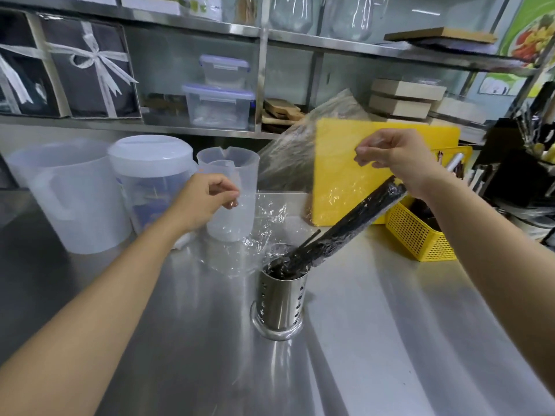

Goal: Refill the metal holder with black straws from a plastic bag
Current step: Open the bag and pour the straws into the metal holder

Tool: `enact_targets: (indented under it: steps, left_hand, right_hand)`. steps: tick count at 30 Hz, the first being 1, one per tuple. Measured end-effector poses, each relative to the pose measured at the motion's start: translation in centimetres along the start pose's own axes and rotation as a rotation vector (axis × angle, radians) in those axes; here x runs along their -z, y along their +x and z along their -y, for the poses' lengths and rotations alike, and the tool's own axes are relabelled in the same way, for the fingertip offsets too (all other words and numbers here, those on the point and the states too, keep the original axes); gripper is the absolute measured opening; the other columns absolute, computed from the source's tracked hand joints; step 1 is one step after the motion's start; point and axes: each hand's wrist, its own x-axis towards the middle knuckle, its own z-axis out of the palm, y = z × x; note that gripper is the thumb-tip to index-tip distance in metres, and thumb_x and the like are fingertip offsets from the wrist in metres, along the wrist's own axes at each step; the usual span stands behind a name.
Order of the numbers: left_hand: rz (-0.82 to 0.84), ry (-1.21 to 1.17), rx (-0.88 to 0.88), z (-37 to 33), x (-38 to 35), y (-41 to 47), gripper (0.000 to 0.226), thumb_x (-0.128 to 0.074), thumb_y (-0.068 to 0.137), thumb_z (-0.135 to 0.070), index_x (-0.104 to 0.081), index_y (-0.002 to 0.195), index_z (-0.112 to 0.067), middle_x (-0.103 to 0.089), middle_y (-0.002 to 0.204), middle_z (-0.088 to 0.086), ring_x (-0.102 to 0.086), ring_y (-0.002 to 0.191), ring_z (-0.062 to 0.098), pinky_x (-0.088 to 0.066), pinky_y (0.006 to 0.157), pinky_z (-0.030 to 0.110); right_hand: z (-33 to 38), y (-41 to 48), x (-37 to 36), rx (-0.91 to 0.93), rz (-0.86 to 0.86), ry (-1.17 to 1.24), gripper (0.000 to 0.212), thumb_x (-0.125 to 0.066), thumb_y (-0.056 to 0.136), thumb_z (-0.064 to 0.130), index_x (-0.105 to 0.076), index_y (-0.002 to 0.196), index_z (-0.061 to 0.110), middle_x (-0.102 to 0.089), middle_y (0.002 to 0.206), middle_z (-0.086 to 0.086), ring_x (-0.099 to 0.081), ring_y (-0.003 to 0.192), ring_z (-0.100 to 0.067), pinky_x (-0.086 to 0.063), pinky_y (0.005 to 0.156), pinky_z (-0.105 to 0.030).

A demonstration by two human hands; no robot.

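Note:
A perforated metal holder stands upright on the steel counter, centre of view. A clear plastic bag is stretched above it between both hands. My left hand pinches the bag's left corner. Up at the right, my right hand pinches the bag's other corner. A bundle of black straws lies tilted inside the bag, its lower ends reaching into the holder's mouth. One straw sticks out a little apart from the bundle.
White plastic jugs and a clear measuring jug stand at the back left. A yellow cutting board leans behind the bag. A yellow basket sits at the right. Shelves with boxes and containers line the back.

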Motion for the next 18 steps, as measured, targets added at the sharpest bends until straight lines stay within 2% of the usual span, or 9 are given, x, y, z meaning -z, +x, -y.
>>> enact_targets:
  steps: [2, 4, 5, 7, 8, 11, 12, 15, 18]
  left_hand:
    - [-0.018, -0.018, 0.016, 1.7, 0.1, -0.2, 0.023, -0.059, 0.083, 0.000, -0.062, 0.072, -0.020, -0.068, 0.055, -0.016, -0.061, 0.056, -0.002, -0.049, 0.074, 0.025]
    - [-0.061, -0.026, 0.012, 2.8, -0.1, -0.4, 0.026, -0.057, 0.085, 0.001, -0.061, 0.073, -0.022, -0.068, 0.057, -0.018, -0.062, 0.058, -0.004, -0.049, 0.074, 0.023]
    - [-0.085, -0.041, 0.008, 3.2, -0.2, -0.4, 0.027, -0.056, 0.085, 0.002, -0.061, 0.074, -0.022, -0.068, 0.058, -0.019, -0.062, 0.059, -0.004, -0.050, 0.072, 0.019]
    - [-0.131, -0.094, 0.002, 3.7, -0.5, -0.4, 0.030, -0.053, 0.086, 0.006, -0.060, 0.074, -0.021, -0.068, 0.060, -0.020, -0.063, 0.060, -0.005, -0.050, 0.069, 0.011]
    - [-0.152, -0.115, -0.006, 3.9, -0.6, -0.4, 0.031, -0.052, 0.086, 0.007, -0.059, 0.074, -0.021, -0.068, 0.061, -0.021, -0.063, 0.062, -0.005, -0.049, 0.068, 0.009]
    - [-0.201, -0.130, -0.038, 4.3, -0.9, -0.5, 0.032, -0.051, 0.086, 0.006, -0.060, 0.075, -0.023, -0.068, 0.064, -0.022, -0.063, 0.065, -0.006, -0.049, 0.071, 0.009]
    - [-0.214, -0.132, -0.047, 4.4, -1.0, -0.5, 0.032, -0.052, 0.086, 0.005, -0.060, 0.076, -0.024, -0.068, 0.064, -0.022, -0.062, 0.065, -0.005, -0.049, 0.071, 0.009]
    - [-0.236, -0.177, -0.037, 4.7, -1.2, -0.5, 0.030, -0.052, 0.087, 0.004, -0.061, 0.076, -0.022, -0.069, 0.064, -0.019, -0.062, 0.064, -0.003, -0.050, 0.069, 0.010]
    - [-0.241, -0.244, 0.001, 5.0, -1.5, -0.4, 0.028, -0.051, 0.087, 0.006, -0.061, 0.075, -0.018, -0.069, 0.059, -0.016, -0.063, 0.059, -0.003, -0.050, 0.064, 0.009]
  right_hand:
    - [0.5, 0.5, -0.7, 0.034, 0.018, -0.028, 0.011, -0.066, 0.082, 0.013, -0.064, 0.074, 0.020, -0.067, 0.055, 0.016, -0.059, 0.056, 0.003, -0.044, 0.062, -0.016]
    - [1.0, 0.9, -1.3, 0.069, 0.025, -0.036, 0.007, -0.065, 0.082, 0.010, -0.065, 0.076, 0.013, -0.067, 0.059, 0.009, -0.058, 0.058, 0.000, -0.044, 0.060, -0.012]
    - [1.2, 1.0, -1.6, 0.082, 0.025, -0.042, 0.003, -0.066, 0.082, 0.009, -0.066, 0.079, 0.008, -0.068, 0.065, 0.001, -0.059, 0.062, -0.005, -0.046, 0.064, -0.015]
    - [1.5, 1.1, -1.9, 0.106, 0.021, -0.053, 0.012, -0.066, 0.081, 0.010, -0.066, 0.088, 0.000, -0.066, 0.078, -0.015, -0.060, 0.072, -0.016, -0.048, 0.074, -0.028]
    - [1.5, 1.1, -1.9, 0.114, 0.022, -0.052, 0.017, -0.067, 0.081, 0.010, -0.065, 0.091, -0.002, -0.065, 0.081, -0.016, -0.060, 0.074, -0.016, -0.049, 0.076, -0.029]
    - [1.5, 0.9, -1.2, 0.138, -0.002, -0.052, 0.021, -0.069, 0.080, 0.016, -0.064, 0.094, 0.001, -0.064, 0.081, -0.002, -0.060, 0.069, 0.003, -0.048, 0.070, -0.011]
    - [1.3, 0.7, -0.8, 0.132, -0.017, -0.034, 0.022, -0.068, 0.080, 0.019, -0.065, 0.096, 0.005, -0.064, 0.083, 0.002, -0.060, 0.072, 0.005, -0.048, 0.071, -0.012]
    - [-0.1, 0.1, 1.2, 0.059, -0.040, 0.062, 0.027, -0.066, 0.077, 0.041, -0.065, 0.096, 0.022, -0.068, 0.094, 0.006, -0.062, 0.093, -0.008, -0.045, 0.087, -0.031]
    - [-2.8, -0.8, 3.3, -0.039, 0.079, 0.310, 0.053, -0.067, 0.064, 0.059, -0.063, 0.106, 0.027, -0.069, 0.104, 0.007, -0.061, 0.106, -0.014, -0.039, 0.097, -0.042]
